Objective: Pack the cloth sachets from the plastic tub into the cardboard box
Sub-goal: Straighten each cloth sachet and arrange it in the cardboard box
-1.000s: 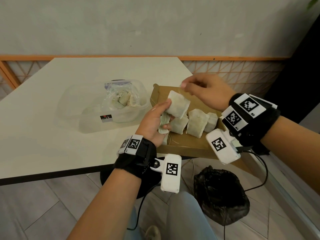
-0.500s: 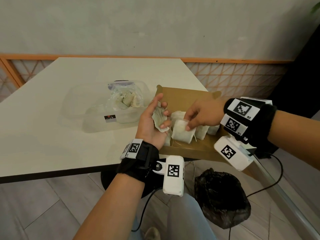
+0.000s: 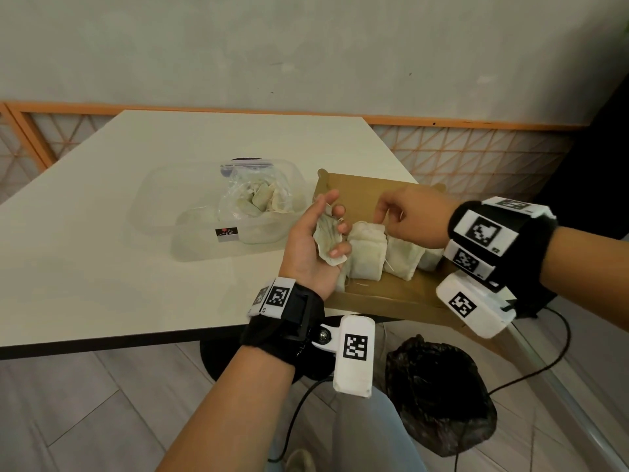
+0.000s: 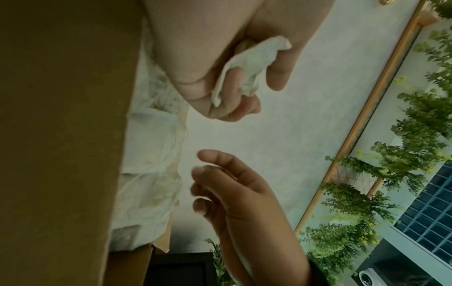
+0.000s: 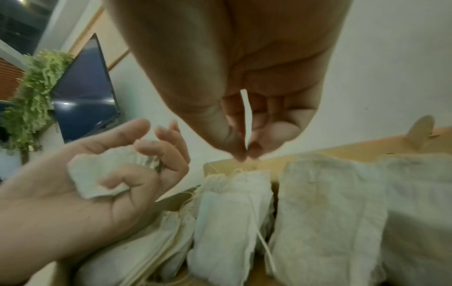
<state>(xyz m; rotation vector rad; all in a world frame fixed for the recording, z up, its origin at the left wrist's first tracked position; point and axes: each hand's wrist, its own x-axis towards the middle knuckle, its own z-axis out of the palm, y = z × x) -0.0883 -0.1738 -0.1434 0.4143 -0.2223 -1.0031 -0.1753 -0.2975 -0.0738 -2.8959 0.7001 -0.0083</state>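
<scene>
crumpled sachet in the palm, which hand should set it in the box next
Left. The left hand already grips the crumpled sachet right beside the box, next to the standing sachets. The right hand hovers above them, fingertips pinched.
</scene>
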